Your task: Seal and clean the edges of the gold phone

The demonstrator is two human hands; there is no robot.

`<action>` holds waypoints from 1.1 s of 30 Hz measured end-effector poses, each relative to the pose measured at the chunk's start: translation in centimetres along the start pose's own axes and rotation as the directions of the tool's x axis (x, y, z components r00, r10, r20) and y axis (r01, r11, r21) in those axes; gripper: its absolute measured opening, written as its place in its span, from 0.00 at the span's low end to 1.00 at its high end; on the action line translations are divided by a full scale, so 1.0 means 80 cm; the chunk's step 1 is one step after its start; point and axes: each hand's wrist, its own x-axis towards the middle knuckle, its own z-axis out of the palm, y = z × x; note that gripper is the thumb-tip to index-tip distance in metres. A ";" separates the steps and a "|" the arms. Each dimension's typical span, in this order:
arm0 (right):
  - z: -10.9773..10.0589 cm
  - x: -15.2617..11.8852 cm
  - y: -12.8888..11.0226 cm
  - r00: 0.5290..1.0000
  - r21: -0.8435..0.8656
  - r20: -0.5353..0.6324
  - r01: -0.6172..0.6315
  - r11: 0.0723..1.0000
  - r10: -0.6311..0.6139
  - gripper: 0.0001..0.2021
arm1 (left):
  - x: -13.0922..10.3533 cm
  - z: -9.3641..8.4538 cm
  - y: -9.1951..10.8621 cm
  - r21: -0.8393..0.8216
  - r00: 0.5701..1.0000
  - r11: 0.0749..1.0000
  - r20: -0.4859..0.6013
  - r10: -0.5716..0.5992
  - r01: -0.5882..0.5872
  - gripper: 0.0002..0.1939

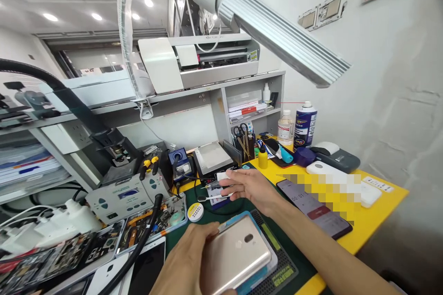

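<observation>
My left hand (190,251) grips a gold smartphone (235,253) by its left edge, back side up with the camera facing me. The phone lies tilted over a blue-and-white pad or case (272,265) on a dark gridded mat (285,267). My right hand (251,189) reaches past the phone, fingers stretched out and apart. Its fingertips are beside a small white block (222,175) and a thin white stick with a dark end (214,197). Whether they touch either one, I cannot tell.
At left are a grey soldering station (129,198), a parts tray (173,216) and a black hose (145,239). A round white-and-yellow tin (195,212) sits near my left hand. A lit phone (311,209) lies right, a spray can (305,124) behind. A lamp (277,27) hangs overhead.
</observation>
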 end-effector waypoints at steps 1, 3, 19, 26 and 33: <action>-0.003 0.001 -0.002 0.999 0.015 -0.027 0.022 1.000 -0.022 0.12 | -0.001 -0.005 0.002 -0.137 0.998 0.990 -0.050 -0.027 0.020 0.40; -0.007 0.002 -0.005 0.996 0.033 -0.070 0.061 0.998 -0.058 0.12 | -0.002 -0.015 0.011 -0.491 0.993 0.870 -0.079 -0.092 0.041 0.37; 0.041 -0.047 0.025 0.455 -0.640 0.151 0.722 0.264 -0.878 0.14 | 0.008 -0.014 0.043 -0.989 0.996 -0.131 0.075 -0.050 0.068 0.28; 0.041 -0.025 0.011 0.239 -0.651 0.425 0.751 -0.112 -0.873 0.19 | 0.007 -0.015 0.047 -0.989 0.990 -0.115 0.105 -0.097 0.094 0.28; 0.035 -0.026 0.014 0.302 -0.609 0.633 0.763 -0.218 -0.712 0.18 | 0.012 -0.017 0.033 -0.987 0.989 -0.156 0.064 -0.133 0.043 0.25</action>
